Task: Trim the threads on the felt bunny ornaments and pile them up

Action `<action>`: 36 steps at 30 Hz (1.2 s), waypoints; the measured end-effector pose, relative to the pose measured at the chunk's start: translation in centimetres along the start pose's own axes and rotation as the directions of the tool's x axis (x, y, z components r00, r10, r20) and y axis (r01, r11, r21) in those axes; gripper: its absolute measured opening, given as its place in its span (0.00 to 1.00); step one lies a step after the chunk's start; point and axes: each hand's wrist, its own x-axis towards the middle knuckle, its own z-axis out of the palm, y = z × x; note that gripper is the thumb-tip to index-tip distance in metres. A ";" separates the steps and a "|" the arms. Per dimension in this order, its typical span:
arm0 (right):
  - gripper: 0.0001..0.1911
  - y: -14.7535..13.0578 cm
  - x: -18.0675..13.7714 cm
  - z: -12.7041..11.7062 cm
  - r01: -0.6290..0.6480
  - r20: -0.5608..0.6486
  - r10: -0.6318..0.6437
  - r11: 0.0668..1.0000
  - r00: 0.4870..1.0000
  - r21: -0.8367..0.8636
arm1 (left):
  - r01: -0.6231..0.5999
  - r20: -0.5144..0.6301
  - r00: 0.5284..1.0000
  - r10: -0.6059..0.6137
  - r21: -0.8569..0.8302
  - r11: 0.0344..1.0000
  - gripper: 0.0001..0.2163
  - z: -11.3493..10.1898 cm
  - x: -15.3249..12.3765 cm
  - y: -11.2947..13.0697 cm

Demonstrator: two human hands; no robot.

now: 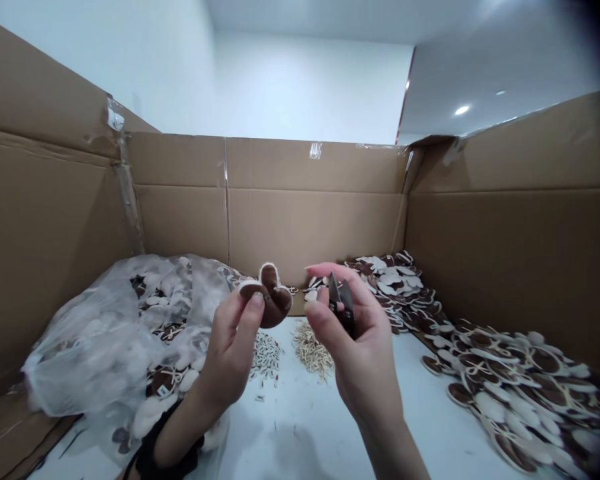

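By the right hand (pixel 367 350), dark snips (pixel 347 318) are gripped; by the left hand (pixel 236 357), a brown piece (pixel 279 308) is pinched above the worktop (pixel 410 413). Trimming seems in hand; the blades (pixel 333 291) should be brought to its edge.

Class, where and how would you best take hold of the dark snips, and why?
Take the snips by the handle, probably from below: the pointed blades stand upward, while the handle sits lower, within the right grip. Coming from above would likely meet the tips first.
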 end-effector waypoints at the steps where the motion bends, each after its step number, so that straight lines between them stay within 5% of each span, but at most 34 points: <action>1: 0.07 0.1 0.2 0.0 -0.004 0.011 0.005 0.999 1.000 -0.040 | -0.014 -0.009 1.000 0.014 0.006 1.000 0.13 -0.2 0.0 0.2; 12: 0.11 0.8 0.4 1.1 0.076 0.061 -0.067 0.983 0.996 -0.165 | -0.045 -0.012 0.999 0.045 0.000 0.999 0.13 -1.2 0.2 1.3; 16: 0.11 1.1 0.4 1.4 0.045 0.045 -0.041 0.994 0.998 -0.097 | -0.065 -0.057 0.996 0.069 0.071 0.995 0.11 -1.3 0.2 1.2; 20: 0.11 1.5 0.6 1.7 0.001 0.033 -0.002 1.000 0.999 0.019 | -0.050 0.032 0.998 0.051 -0.008 0.999 0.10 -1.3 0.3 1.2; 28: 0.20 1.8 0.1 1.9 -0.076 0.134 0.062 0.992 0.989 0.103 | -0.039 0.030 0.999 0.038 0.056 0.998 0.15 -1.3 0.2 1.6; 36: 0.20 2.2 0.3 2.0 -0.013 -0.010 0.015 0.991 1.000 0.135 | -0.048 0.038 0.998 0.046 0.056 0.997 0.05 -1.6 0.0 1.4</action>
